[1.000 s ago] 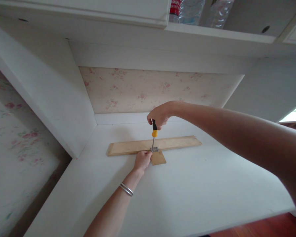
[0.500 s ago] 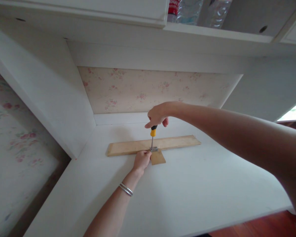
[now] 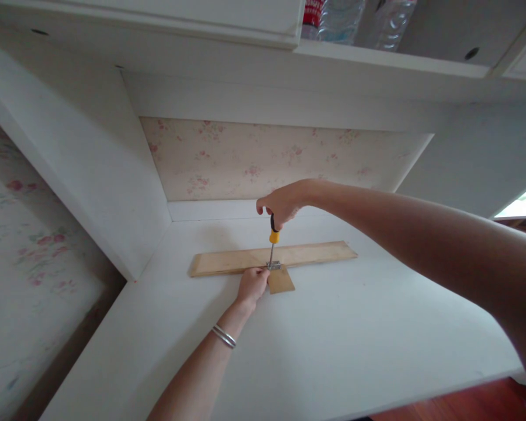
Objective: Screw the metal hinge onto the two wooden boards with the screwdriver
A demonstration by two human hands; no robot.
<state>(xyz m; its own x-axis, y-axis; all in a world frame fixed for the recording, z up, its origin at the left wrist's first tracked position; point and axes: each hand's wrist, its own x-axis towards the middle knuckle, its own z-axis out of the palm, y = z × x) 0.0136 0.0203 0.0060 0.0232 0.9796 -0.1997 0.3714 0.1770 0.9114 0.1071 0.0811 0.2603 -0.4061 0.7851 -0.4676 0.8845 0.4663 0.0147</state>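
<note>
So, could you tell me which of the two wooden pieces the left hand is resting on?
The left hand rests at the long wooden strip, beside the metal bracket, not on the small square piece.

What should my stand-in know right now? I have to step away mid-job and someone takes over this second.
Right hand: grip closed on the handle of the screwdriver, which stands upright with its tip at the small metal bracket.
Left hand: fingers pinching at the bracket's left side, steadying it against the long wooden strip.
The strip lies flat on the white desk; a short wood piece juts toward the person below the bracket.
Done: the pieces are lined up.
Left: I cannot tell how far the screw is in; check it.
</note>
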